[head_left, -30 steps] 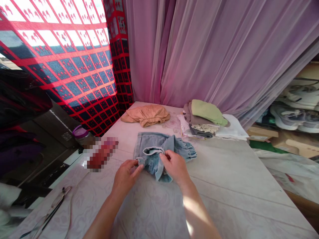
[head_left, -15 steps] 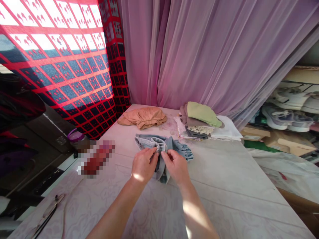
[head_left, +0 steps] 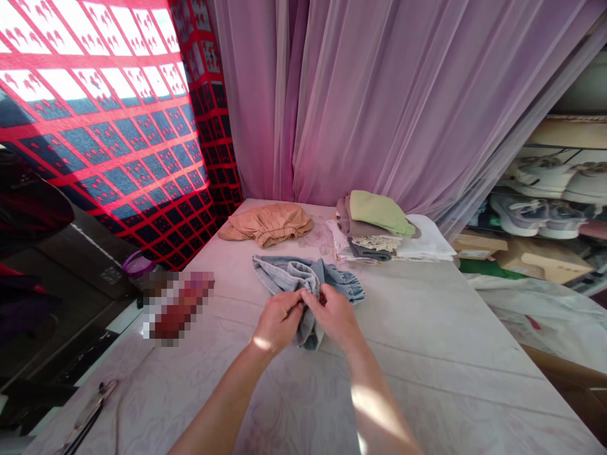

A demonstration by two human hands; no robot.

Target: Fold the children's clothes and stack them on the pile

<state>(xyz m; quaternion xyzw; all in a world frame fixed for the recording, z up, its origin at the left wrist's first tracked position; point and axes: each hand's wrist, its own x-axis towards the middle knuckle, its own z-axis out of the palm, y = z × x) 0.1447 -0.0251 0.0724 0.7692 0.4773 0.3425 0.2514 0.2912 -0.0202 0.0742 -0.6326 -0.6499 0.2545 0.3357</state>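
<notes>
A light blue denim garment [head_left: 284, 272] lies bunched at the middle of the table, its gathered, ruffled end toward the right. My left hand [head_left: 279, 319] pinches its cloth between thumb and fingers at the near side. Right beside it, my right hand [head_left: 334, 313] grips the same bunched part, and the two thumbs almost meet. Part of the denim hangs down between and under my hands. What exact spot the fingertips hold is hidden by the folds. Behind the denim lies an orange-brown garment [head_left: 268, 224] with an elastic gathered edge.
A folded clothes pile topped by a light green piece [head_left: 379, 212] sits at the back right of the table [head_left: 427, 354]. Eyeglasses [head_left: 90, 414] and a blurred-out red item [head_left: 177, 313] with a cord lie at left. Shoes [head_left: 535, 215] and boxes stand on shelves at right.
My left hand has shifted slightly down and right along the denim, bringing the hands closer together. The bunched folds have changed shape. The whole view has turned slightly right.
</notes>
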